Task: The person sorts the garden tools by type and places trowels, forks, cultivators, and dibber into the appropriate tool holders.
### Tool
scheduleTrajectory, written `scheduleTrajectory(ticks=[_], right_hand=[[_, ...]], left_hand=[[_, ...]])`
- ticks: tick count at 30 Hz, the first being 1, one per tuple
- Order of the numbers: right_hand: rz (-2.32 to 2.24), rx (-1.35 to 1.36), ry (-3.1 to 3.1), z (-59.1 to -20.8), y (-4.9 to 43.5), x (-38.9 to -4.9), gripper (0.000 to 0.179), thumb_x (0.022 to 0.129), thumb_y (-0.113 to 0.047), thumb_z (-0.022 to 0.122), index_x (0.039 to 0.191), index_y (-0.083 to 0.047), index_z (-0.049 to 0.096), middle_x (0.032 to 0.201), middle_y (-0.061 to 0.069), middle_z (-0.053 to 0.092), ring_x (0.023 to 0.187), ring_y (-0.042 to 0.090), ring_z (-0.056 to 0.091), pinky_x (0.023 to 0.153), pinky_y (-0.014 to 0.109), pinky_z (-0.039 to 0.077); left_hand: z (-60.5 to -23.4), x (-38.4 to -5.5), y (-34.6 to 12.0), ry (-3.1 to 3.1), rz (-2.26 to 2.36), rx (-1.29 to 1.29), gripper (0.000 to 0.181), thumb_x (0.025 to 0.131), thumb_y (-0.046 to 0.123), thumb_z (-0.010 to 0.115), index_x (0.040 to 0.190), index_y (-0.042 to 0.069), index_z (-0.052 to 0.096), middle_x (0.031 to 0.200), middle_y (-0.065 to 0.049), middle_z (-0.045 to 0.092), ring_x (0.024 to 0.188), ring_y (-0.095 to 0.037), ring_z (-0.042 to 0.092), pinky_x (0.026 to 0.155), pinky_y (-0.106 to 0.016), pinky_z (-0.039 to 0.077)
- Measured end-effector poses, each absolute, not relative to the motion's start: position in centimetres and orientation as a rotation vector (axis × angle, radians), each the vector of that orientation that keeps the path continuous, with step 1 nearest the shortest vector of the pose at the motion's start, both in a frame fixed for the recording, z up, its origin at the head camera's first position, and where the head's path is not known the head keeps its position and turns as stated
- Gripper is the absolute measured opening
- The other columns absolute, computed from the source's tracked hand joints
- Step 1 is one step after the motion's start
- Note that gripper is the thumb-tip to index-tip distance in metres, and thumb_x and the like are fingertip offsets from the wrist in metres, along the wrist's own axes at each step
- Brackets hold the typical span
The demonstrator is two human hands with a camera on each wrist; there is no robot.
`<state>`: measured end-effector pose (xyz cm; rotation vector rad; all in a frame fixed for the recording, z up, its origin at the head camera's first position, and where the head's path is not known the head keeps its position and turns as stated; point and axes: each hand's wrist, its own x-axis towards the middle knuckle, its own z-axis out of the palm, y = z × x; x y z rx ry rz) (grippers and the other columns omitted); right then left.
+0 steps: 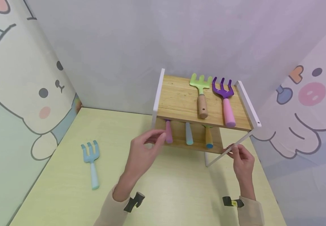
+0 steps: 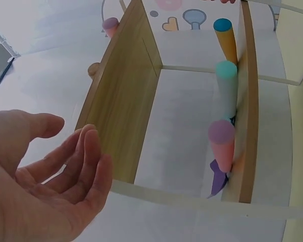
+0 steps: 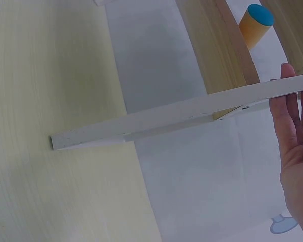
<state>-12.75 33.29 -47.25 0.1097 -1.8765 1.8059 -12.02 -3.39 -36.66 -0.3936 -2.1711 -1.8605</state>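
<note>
A two-tier wooden shelf (image 1: pixel 177 94) with white side frames stands in front of the person. My right hand (image 1: pixel 243 161) grips the shelf's white right-hand post (image 3: pixel 166 111), with fingertips showing past its edge in the right wrist view. My left hand (image 1: pixel 144 152) holds nothing; its fingers are loosely bent beside the shelf's left end, near a pink-handled tool (image 2: pixel 222 143) on the lower board. Beside that tool lie a light blue handle (image 1: pixel 189 133) and an orange-brown handle with a blue end (image 1: pixel 209 136). Their heads are mostly hidden under the upper board.
On the upper board lie a green hand fork (image 1: pixel 202 100) with a wooden handle and a purple hand fork (image 1: pixel 228 106) with a pink handle. A light blue hand fork (image 1: pixel 93 168) lies on the table (image 1: pixel 67 194) at left. Cartoon-printed curtains (image 1: pixel 118 56) surround the table.
</note>
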Motion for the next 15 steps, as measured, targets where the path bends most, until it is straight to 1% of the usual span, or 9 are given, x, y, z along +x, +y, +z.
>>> scheduleTrajectory(ticks=[6, 15], right_hand=[[1.812, 0.127, -1.865, -47.3, 33.3, -12.8, 0.016, 0.102, 0.008, 0.054, 0.103, 0.023, 0.060, 0.090, 0.004, 0.073, 0.082, 0.011, 0.076, 0.077, 0.024, 0.058], [1.808, 0.121, -1.868, -47.4, 33.4, -12.8, 0.017, 0.102, 0.008, 0.055, 0.103, 0.024, 0.060, 0.090, 0.004, 0.073, 0.082, 0.010, 0.076, 0.076, 0.023, 0.059]], left_hand=[[-37.8, -11.3, -5.0, -2.219, -1.848, -0.273, 0.019, 0.099, 0.025, 0.072, 0.111, 0.012, 0.078, 0.095, 0.005, 0.077, 0.085, -0.010, 0.069, 0.078, -0.028, 0.058], [-39.9, -10.8, -7.0, -2.251, -1.848, -0.160, 0.022, 0.099, 0.025, 0.073, 0.112, 0.008, 0.078, 0.100, -0.002, 0.078, 0.088, -0.016, 0.072, 0.080, -0.023, 0.057]])
